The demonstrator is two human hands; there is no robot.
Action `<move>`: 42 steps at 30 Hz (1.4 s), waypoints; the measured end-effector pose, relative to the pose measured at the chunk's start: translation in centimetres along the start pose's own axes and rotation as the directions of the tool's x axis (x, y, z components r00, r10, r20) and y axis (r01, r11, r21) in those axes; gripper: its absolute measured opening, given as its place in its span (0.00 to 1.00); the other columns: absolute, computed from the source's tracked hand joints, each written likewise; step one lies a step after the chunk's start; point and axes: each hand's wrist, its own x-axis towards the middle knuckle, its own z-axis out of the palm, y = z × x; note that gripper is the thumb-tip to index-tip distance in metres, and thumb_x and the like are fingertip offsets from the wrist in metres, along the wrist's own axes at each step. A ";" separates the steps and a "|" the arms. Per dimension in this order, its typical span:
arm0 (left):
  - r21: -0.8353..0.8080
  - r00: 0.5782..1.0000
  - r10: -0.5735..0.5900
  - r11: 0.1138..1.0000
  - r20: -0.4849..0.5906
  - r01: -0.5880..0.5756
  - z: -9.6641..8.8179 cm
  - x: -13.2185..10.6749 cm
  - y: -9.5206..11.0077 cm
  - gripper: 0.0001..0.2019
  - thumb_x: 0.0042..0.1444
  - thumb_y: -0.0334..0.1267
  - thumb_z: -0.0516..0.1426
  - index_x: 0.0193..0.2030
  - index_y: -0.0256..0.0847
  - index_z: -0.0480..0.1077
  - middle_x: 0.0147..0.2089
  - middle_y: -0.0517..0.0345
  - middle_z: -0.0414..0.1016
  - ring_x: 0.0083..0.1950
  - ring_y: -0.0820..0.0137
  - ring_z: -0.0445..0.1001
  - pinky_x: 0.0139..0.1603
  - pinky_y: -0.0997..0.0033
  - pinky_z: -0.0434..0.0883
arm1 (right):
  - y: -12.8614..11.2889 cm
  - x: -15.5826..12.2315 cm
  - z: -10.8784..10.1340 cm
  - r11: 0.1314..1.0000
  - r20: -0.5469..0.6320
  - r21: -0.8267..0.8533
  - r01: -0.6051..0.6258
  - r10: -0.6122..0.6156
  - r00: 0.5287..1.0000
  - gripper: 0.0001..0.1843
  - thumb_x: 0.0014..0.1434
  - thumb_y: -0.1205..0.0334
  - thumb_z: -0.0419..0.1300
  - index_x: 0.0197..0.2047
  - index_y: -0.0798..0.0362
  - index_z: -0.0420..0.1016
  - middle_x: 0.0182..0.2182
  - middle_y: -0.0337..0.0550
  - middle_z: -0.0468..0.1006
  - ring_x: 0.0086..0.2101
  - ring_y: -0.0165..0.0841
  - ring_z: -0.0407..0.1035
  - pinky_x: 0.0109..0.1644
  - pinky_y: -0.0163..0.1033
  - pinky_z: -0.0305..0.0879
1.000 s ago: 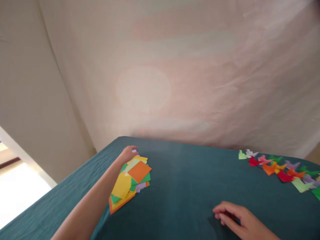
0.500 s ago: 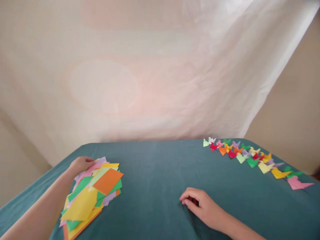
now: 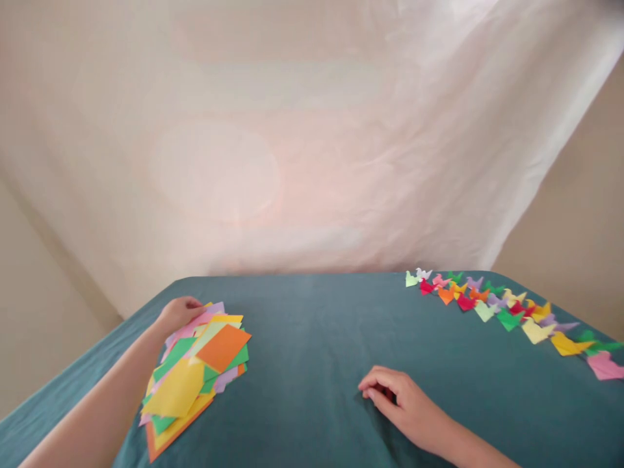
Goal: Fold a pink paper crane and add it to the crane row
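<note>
A loose pile of coloured paper sheets (image 3: 178,388) lies on the left of the table, with yellow, orange, green, pink and lilac pieces overlapping. At its far edge, my left hand (image 3: 182,313) has its fingers bent together on a lilac and pink sheet; the exact grip of the fingertips is partly hidden. My right hand (image 3: 396,398) rests on the cloth right of the middle, fingers curled in toward the thumb, with nothing visible in it.
Rows of small folded paper birds (image 3: 510,318) in many colours run along the right side of the table. A dark green cloth (image 3: 312,338) covers the tabletop. Behind it hangs a pale sheet (image 3: 322,162).
The whole view has shifted slightly, so the pile, hands and birds sit farther right in the picture. Against the pile and cloth, both hands stay in nearly the same places.
</note>
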 end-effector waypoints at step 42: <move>0.159 0.992 -0.120 0.981 0.043 0.112 -1.2 -1.4 -5.2 0.13 0.37 0.40 0.60 0.31 0.36 0.74 0.30 0.52 0.76 0.34 0.59 0.75 0.30 0.71 0.67 | 2.3 -0.1 1.0 0.998 0.094 -0.044 0.042 -0.038 0.995 0.15 0.61 0.56 0.47 0.38 0.49 0.73 0.34 0.44 0.75 0.34 0.33 0.70 0.40 0.34 0.66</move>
